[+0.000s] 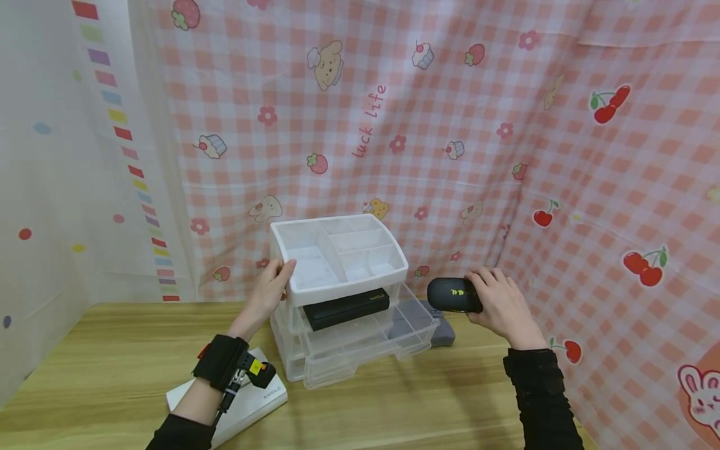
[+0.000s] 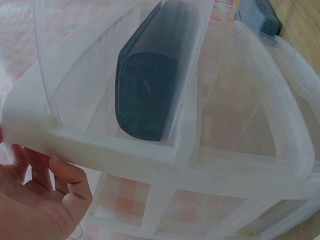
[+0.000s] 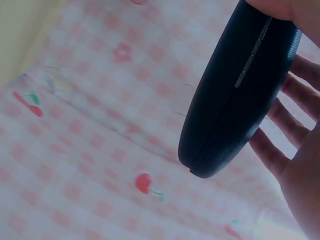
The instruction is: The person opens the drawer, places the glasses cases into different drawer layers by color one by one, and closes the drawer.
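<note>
A white plastic desk organizer (image 1: 351, 289) with a divided top tray stands on the table, its clear lower drawer (image 1: 332, 369) pulled forward. My left hand (image 1: 264, 297) holds the tray's left side; in the left wrist view its fingers (image 2: 70, 175) curl against the white frame. Under the tray lies a long black box (image 1: 349, 309), seen end-on through clear plastic in the left wrist view. To the right of the organizer, my right hand (image 1: 503, 306) grips one end of a black glasses case (image 1: 452, 295) above the table. The right wrist view shows the case's metal hinge strip (image 3: 252, 55).
A white box (image 1: 253, 406) lies on the wooden table (image 1: 422, 406) beneath the left forearm. Behind the drawer's right side sits a grey object (image 1: 443, 331), partly covered. Checked cloth (image 1: 349, 125) hangs at the back and along the right.
</note>
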Motion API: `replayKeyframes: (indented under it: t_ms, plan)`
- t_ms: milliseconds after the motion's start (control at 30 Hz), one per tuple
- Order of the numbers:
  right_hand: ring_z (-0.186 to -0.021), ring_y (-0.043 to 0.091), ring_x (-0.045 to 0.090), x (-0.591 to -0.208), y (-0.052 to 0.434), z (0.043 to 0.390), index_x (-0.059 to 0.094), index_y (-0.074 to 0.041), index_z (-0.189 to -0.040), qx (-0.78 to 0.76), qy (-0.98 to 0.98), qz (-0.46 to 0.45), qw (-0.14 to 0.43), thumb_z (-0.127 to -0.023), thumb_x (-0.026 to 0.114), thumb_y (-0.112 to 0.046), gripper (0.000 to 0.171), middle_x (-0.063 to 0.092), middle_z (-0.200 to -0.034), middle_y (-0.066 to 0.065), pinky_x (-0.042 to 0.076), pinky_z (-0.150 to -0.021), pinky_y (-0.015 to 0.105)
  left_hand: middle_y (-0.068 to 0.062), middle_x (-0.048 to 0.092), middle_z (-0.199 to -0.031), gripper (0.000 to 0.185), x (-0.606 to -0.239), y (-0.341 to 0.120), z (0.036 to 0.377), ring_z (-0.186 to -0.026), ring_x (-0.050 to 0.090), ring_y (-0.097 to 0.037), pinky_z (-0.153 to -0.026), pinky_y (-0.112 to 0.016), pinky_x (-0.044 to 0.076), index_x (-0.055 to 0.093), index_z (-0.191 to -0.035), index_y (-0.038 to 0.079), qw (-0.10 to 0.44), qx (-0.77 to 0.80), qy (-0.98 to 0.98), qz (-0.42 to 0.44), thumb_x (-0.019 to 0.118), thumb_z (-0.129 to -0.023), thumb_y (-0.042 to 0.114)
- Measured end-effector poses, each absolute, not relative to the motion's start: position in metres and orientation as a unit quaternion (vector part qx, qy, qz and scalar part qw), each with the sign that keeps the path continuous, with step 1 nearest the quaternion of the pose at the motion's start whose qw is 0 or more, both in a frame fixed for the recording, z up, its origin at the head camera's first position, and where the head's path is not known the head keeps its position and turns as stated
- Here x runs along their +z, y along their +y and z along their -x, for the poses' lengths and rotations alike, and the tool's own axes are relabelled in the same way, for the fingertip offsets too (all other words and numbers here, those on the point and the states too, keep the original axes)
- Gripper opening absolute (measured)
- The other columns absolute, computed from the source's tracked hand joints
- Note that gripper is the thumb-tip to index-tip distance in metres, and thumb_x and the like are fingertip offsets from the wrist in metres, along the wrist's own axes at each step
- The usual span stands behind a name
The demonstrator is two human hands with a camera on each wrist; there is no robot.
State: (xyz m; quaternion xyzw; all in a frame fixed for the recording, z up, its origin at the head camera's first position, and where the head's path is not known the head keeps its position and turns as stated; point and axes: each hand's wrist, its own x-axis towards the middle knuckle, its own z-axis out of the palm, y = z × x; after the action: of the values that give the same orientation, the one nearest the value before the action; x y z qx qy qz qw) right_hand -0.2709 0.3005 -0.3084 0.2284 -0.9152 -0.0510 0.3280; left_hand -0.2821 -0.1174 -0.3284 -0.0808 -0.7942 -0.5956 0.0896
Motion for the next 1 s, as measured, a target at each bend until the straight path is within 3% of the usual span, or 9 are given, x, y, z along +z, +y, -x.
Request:
replayKeyframes:
  t_ms: [233,800,1000]
  plan:
    - [-0.099,0.035,0.053,-0.285,0.282,0.260,0.059,-0.001,-0.115,-0.056,-0.885,-0.261,0.380,-0.052,0.091,-0.016,0.072,0.059,-0.113,0.016,0.045,-0.079,0.050,-0.002,0.039,-0.080,0.033,-0.330,-0.118,0.283,-0.070,0.042,-0.014,-0.061,-0.025,0.037,0.040,-0.093,0.003,0.092,-0.592,-0.797,0.082,0.036,-0.104,0.034]
    - [-0.108,0.029,0.054,-0.284,0.202,0.256,0.059,-0.006,-0.121,-0.105,-0.867,-0.363,0.324,-0.064,0.088,-0.032,0.068,0.058,-0.119,0.011,0.047,-0.091,0.045,-0.003,0.038,-0.080,0.033,-0.329,-0.118,0.283,-0.071,0.042,-0.014,-0.061,-0.024,0.037,0.038,-0.092,0.005,0.089,-0.589,-0.800,0.077,0.036,-0.103,0.036]
    - [-0.107,0.027,0.055,-0.290,0.183,0.258,0.059,-0.008,-0.122,-0.117,-0.861,-0.391,0.303,-0.065,0.087,-0.033,0.068,0.059,-0.118,0.008,0.048,-0.090,0.042,-0.004,0.041,-0.079,0.044,-0.332,-0.118,0.281,-0.069,0.043,-0.014,-0.059,-0.025,0.037,0.040,-0.088,0.006,0.116,-0.596,-0.788,0.102,0.038,-0.100,0.048]
